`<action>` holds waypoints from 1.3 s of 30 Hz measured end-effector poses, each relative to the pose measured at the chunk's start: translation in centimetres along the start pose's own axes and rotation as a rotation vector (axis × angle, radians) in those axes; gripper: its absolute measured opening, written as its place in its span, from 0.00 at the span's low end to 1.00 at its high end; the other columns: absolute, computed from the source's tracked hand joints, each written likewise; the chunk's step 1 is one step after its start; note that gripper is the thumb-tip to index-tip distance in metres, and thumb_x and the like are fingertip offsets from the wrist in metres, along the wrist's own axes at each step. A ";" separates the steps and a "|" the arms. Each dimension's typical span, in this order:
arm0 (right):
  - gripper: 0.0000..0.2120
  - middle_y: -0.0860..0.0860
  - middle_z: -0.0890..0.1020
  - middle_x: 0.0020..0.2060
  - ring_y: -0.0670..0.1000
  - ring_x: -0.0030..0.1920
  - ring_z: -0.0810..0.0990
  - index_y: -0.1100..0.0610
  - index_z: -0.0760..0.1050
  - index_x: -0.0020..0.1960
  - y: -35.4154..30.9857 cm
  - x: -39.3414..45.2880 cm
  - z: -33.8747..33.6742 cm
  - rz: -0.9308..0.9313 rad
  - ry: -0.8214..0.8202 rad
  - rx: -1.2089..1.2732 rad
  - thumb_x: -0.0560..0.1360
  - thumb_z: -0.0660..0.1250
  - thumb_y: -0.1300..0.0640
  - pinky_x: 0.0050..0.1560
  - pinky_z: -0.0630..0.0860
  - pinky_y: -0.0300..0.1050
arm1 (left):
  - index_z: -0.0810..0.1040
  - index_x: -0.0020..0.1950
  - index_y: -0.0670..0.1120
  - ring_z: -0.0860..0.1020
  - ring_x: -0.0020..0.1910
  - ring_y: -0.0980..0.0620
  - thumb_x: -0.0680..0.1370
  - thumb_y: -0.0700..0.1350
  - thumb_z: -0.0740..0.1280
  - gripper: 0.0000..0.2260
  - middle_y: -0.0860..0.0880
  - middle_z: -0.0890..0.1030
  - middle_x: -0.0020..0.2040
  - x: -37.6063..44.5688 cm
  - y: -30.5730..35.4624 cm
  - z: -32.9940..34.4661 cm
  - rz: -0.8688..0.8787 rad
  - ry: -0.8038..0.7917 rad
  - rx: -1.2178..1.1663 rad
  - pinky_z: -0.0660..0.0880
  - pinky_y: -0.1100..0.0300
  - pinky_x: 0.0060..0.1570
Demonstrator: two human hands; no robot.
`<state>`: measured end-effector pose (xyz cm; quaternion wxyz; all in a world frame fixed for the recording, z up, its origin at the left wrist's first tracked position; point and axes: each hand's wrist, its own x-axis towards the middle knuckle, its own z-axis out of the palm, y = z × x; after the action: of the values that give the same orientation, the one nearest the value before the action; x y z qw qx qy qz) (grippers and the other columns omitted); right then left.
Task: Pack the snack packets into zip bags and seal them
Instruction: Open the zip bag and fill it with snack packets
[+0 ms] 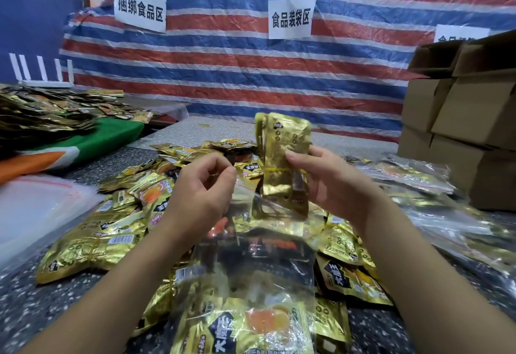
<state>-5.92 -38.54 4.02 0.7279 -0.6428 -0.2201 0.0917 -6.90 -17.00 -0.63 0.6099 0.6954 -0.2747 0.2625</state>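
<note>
The right hand [321, 175] held a bundle of gold snack packets [282, 163] upright above the table, with its thumb pressed on the front face and its fingers curled round the back edge; a thin yellow rubber band [276, 170] seemed to go round the middle of the bundle. The left hand [201, 186] was just beside it, and its thumb and forefinger were pinched together on the top edge of a clear zip bag [251, 258], near the red zip strip, so that the mouth of the bag hung under the bundle. The lower end of the bundle looked already inside the mouth, but the plastic is transparent and I cannot say this for sure. The packets appeared light and thin, made of shiny foil that probably slips easily, so a hold across the banded middle seemed the safest place. The bag looked very soft and limp; it would likely fold shut by itself, so it should be held by the stiffer zip edge. Many loose gold packets [92, 242] lay in a heap on the speckled table [30, 306], filled zip bags [413, 177] lay on the right, and cardboard boxes [469, 119] stood behind them.
</note>
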 end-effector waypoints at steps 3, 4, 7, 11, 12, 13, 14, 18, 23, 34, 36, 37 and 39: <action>0.16 0.53 0.85 0.46 0.52 0.49 0.85 0.62 0.76 0.58 -0.3 -0.3 -0.7 0.024 -0.033 -0.092 0.72 0.71 0.59 0.48 0.81 0.45 | 0.74 0.38 0.44 0.71 0.26 0.50 0.78 0.45 0.64 0.10 0.47 0.72 0.28 -0.1 -0.1 0.1 -0.008 -0.032 -0.006 0.68 0.57 0.26; 0.17 0.54 0.85 0.48 0.53 0.50 0.85 0.62 0.76 0.59 -0.4 -0.4 -0.9 0.022 -0.046 -0.106 0.72 0.72 0.58 0.49 0.81 0.45 | 0.73 0.38 0.43 0.71 0.26 0.50 0.79 0.44 0.65 0.10 0.46 0.72 0.28 -0.1 -0.1 0.1 -0.011 -0.050 -0.013 0.68 0.58 0.26; 0.20 0.54 0.85 0.50 0.54 0.53 0.84 0.62 0.76 0.61 -0.5 -0.3 -1.0 -0.021 -0.042 -0.122 0.71 0.73 0.55 0.52 0.80 0.46 | 0.73 0.40 0.40 0.70 0.26 0.48 0.81 0.41 0.63 0.11 0.40 0.71 0.28 -0.1 0.1 0.2 -0.022 -0.101 -0.062 0.68 0.58 0.25; 0.23 0.56 0.84 0.54 0.57 0.57 0.82 0.63 0.74 0.63 0.1 0.3 -0.3 -0.097 0.037 -0.049 0.72 0.72 0.53 0.57 0.79 0.53 | 0.72 0.40 0.38 0.70 0.26 0.48 0.80 0.44 0.62 0.12 0.38 0.71 0.29 -0.1 0.4 0.3 -0.022 -0.136 -0.094 0.69 0.60 0.25; 0.25 0.57 0.83 0.56 0.58 0.59 0.82 0.63 0.74 0.64 0.3 0.5 -0.2 -0.099 0.054 -0.056 0.72 0.73 0.52 0.60 0.78 0.55 | 0.72 0.41 0.37 0.70 0.26 0.47 0.79 0.45 0.61 0.13 0.39 0.71 0.29 -0.1 0.5 0.3 -0.027 -0.137 -0.103 0.69 0.59 0.25; 0.27 0.57 0.83 0.57 0.58 0.60 0.81 0.62 0.73 0.65 0.5 0.5 0.0 -0.096 0.062 -0.074 0.71 0.73 0.51 0.61 0.77 0.57 | 0.72 0.41 0.37 0.70 0.26 0.47 0.79 0.47 0.61 0.13 0.41 0.71 0.29 -0.1 0.5 0.3 -0.031 -0.135 -0.110 0.68 0.59 0.26; 0.27 0.57 0.83 0.57 0.58 0.61 0.81 0.62 0.73 0.66 0.6 0.5 0.0 -0.089 0.063 -0.102 0.72 0.72 0.50 0.62 0.76 0.57 | 0.72 0.41 0.37 0.70 0.26 0.47 0.78 0.47 0.61 0.14 0.43 0.72 0.29 -0.1 0.5 0.3 -0.032 -0.133 -0.115 0.68 0.58 0.26; 0.24 0.56 0.83 0.57 0.57 0.60 0.82 0.61 0.73 0.65 0.8 0.1 -0.5 -0.067 0.014 -0.230 0.73 0.71 0.52 0.60 0.78 0.51 | 0.71 0.40 0.39 0.70 0.25 0.49 0.78 0.48 0.60 0.14 0.45 0.74 0.28 -0.1 0.5 0.3 -0.037 -0.123 -0.144 0.68 0.60 0.25; 0.22 0.54 0.85 0.54 0.56 0.58 0.83 0.60 0.75 0.62 -0.2 -0.8 -1.8 -0.019 -0.077 -0.250 0.71 0.73 0.56 0.55 0.79 0.44 | 0.71 0.41 0.39 0.68 0.24 0.49 0.78 0.49 0.59 0.14 0.41 0.72 0.27 -0.3 0.7 0.5 -0.033 -0.091 -0.145 0.67 0.61 0.24; 0.27 0.58 0.83 0.56 0.59 0.58 0.82 0.63 0.73 0.63 1.8 0.2 -0.5 -0.115 0.057 -0.011 0.69 0.74 0.54 0.57 0.80 0.53 | 0.77 0.42 0.48 0.73 0.28 0.61 0.78 0.51 0.63 0.09 0.54 0.78 0.31 -0.2 0.6 0.3 0.010 0.001 -0.074 0.70 0.68 0.28; 0.19 0.54 0.85 0.52 0.54 0.54 0.84 0.61 0.75 0.60 1.6 -0.2 -0.9 -0.065 0.023 -0.148 0.71 0.72 0.57 0.51 0.81 0.46 | 0.77 0.42 0.48 0.75 0.28 0.62 0.78 0.51 0.63 0.09 0.55 0.79 0.32 -0.2 0.6 0.4 0.003 0.016 -0.068 0.71 0.68 0.27; 0.17 0.52 0.86 0.51 0.53 0.53 0.84 0.60 0.75 0.59 1.4 -0.4 -1.1 -0.039 0.002 -0.223 0.72 0.72 0.57 0.50 0.80 0.43 | 0.77 0.42 0.49 0.75 0.28 0.62 0.78 0.51 0.63 0.09 0.55 0.79 0.32 -0.2 0.5 0.4 -0.005 0.019 -0.065 0.71 0.68 0.27; 0.20 0.52 0.85 0.51 0.53 0.55 0.84 0.61 0.75 0.60 0.6 -0.7 -1.4 -0.003 -0.030 -0.339 0.70 0.73 0.56 0.52 0.79 0.43 | 0.76 0.42 0.50 0.76 0.28 0.62 0.77 0.52 0.62 0.09 0.55 0.79 0.33 -0.3 0.5 0.5 -0.018 0.023 -0.041 0.70 0.69 0.25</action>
<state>-5.86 -40.01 3.22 0.6060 -0.7545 -0.2442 0.0619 -7.43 -17.55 -0.51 0.6297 0.6821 -0.2667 0.2591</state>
